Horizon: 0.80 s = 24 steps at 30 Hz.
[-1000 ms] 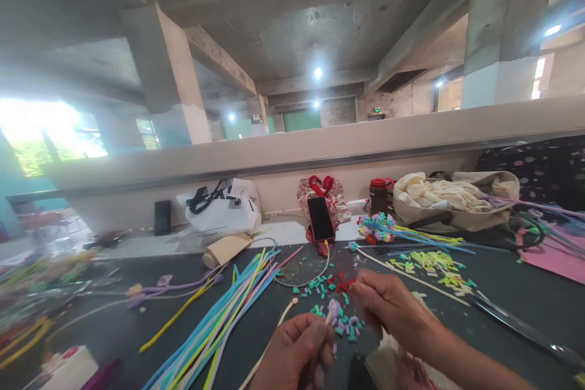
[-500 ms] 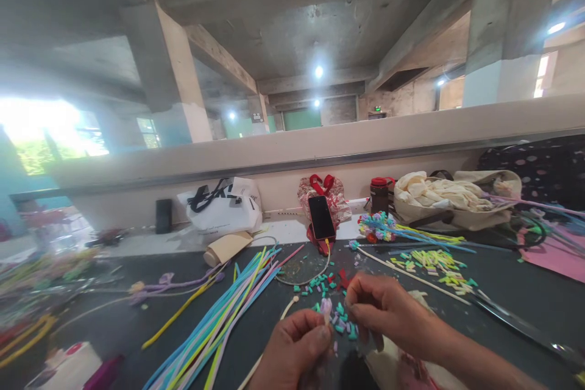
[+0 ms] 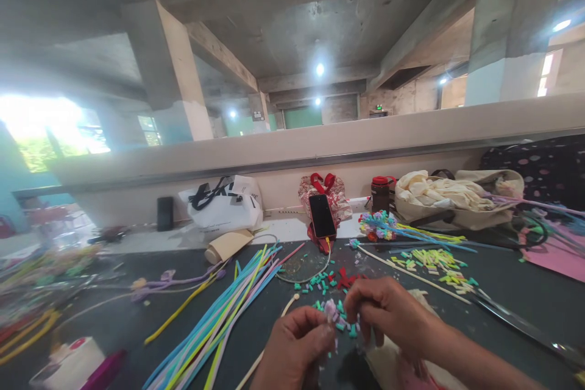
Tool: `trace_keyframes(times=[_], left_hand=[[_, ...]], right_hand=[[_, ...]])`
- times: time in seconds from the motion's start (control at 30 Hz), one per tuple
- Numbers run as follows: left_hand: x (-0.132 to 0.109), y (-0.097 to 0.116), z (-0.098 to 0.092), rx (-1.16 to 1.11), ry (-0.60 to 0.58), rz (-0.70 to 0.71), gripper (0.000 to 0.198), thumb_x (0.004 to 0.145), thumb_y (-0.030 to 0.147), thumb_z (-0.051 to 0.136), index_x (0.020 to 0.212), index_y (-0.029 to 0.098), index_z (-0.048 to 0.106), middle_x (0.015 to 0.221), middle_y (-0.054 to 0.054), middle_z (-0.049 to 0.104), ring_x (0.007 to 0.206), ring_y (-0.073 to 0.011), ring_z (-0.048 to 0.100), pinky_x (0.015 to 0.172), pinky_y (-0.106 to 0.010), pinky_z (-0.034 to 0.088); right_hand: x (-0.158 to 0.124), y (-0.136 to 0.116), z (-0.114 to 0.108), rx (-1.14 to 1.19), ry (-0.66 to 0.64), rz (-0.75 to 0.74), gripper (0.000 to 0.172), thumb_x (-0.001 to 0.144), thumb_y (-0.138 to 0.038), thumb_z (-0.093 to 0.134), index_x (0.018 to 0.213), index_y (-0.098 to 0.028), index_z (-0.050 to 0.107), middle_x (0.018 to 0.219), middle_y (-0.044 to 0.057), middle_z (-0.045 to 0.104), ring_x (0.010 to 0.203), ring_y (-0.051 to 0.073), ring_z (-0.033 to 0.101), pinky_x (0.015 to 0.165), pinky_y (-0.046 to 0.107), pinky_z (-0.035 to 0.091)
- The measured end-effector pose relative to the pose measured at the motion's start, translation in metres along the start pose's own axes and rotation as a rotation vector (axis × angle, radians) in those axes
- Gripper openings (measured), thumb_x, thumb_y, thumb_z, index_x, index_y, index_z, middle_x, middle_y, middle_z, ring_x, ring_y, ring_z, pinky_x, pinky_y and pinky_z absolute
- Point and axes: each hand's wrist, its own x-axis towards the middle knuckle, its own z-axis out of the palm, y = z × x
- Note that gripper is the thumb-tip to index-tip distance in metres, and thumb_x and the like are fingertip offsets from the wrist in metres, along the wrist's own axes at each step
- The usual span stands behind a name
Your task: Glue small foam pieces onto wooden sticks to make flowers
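Note:
My left hand (image 3: 297,344) is closed, thumb and forefinger pinching a small lilac flower-like cluster (image 3: 331,309) that sticks up from the fingertips. To its right, my right hand (image 3: 388,314) curls with thumb and fingers drawn together; whatever lies between them is too small to make out. Short teal pieces (image 3: 351,331) and lilac bits are scattered on the dark tabletop around the fingertips. Just beyond my right hand lie red pieces (image 3: 343,279). A cream stem (image 3: 289,304) with a knobbed tip runs down behind my left hand.
Long fuzzy stems (image 3: 228,311) in blue, yellow and pink lie at left. Yellow-green short pieces (image 3: 429,263) and a bunch of small flowers (image 3: 377,225) are at right. A phone (image 3: 322,216) on a cable, a white bag (image 3: 223,207) and a bottle (image 3: 380,195) stand along the back.
The lilac cluster in my left hand has shifted slightly right and tilted. My right hand's fingers point further down, near the left fingertips.

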Motion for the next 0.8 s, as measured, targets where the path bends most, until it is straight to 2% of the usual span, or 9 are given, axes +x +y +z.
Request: trace_keyframes(times=[0.1,0.17,0.33,0.53,0.73,0.8], left_hand=[[0.001,-0.002,-0.002,0.092,0.017,0.010,0.037,0.038,0.043,0.076,0.052,0.013,0.058,0.043,0.002,0.053,0.040,-0.0060,0.039,0.044,-0.020,0.025],[-0.001,-0.002,0.000,0.178,0.028,0.031,0.036,0.041,0.043,0.075,0.052,0.013,0.058,0.044,0.002,0.053,0.041,-0.0068,0.039,0.045,-0.021,0.026],[-0.009,0.007,0.008,0.341,0.025,0.072,0.025,0.047,0.034,0.071,0.049,0.013,0.058,0.044,0.003,0.050,0.043,-0.0073,0.039,0.045,-0.021,0.026],[-0.009,0.006,0.012,0.456,0.058,0.088,0.011,0.051,0.021,0.065,0.049,0.013,0.058,0.045,0.004,0.049,0.046,-0.0079,0.039,0.047,-0.020,0.028],[-0.010,0.004,0.012,0.535,0.046,0.130,0.005,0.055,0.015,0.059,0.050,0.014,0.059,0.046,0.004,0.049,0.046,-0.0074,0.038,0.047,-0.019,0.029],[-0.012,0.006,0.012,0.533,0.038,0.113,0.005,0.055,0.016,0.060,0.051,0.014,0.059,0.047,0.004,0.050,0.047,-0.0076,0.040,0.048,-0.019,0.029]], right_hand=[[0.000,-0.001,-0.002,0.070,-0.007,0.011,0.017,0.069,-0.012,0.047,0.074,-0.015,0.062,0.058,-0.003,0.058,0.045,0.008,0.055,0.038,0.015,0.039],[-0.001,-0.001,-0.002,0.088,0.008,-0.023,0.013,0.068,-0.016,0.056,0.079,-0.016,0.063,0.060,-0.003,0.059,0.049,0.009,0.055,0.043,0.016,0.041],[-0.009,-0.008,0.000,-0.071,0.012,-0.241,0.035,0.058,-0.010,0.068,0.091,-0.020,0.060,0.083,-0.001,0.060,0.063,0.009,0.055,0.056,0.018,0.042],[-0.012,-0.015,0.003,-0.245,0.032,-0.386,0.022,0.061,-0.006,0.065,0.079,-0.017,0.062,0.074,-0.002,0.054,0.062,0.008,0.051,0.057,0.018,0.040],[-0.013,-0.012,0.007,-0.306,0.028,-0.344,0.014,0.065,-0.007,0.058,0.075,-0.017,0.061,0.068,-0.003,0.056,0.058,0.008,0.051,0.053,0.016,0.038],[-0.015,-0.014,0.007,-0.338,0.018,-0.332,0.017,0.064,-0.007,0.058,0.077,-0.018,0.062,0.067,-0.003,0.057,0.058,0.008,0.052,0.054,0.017,0.039]])
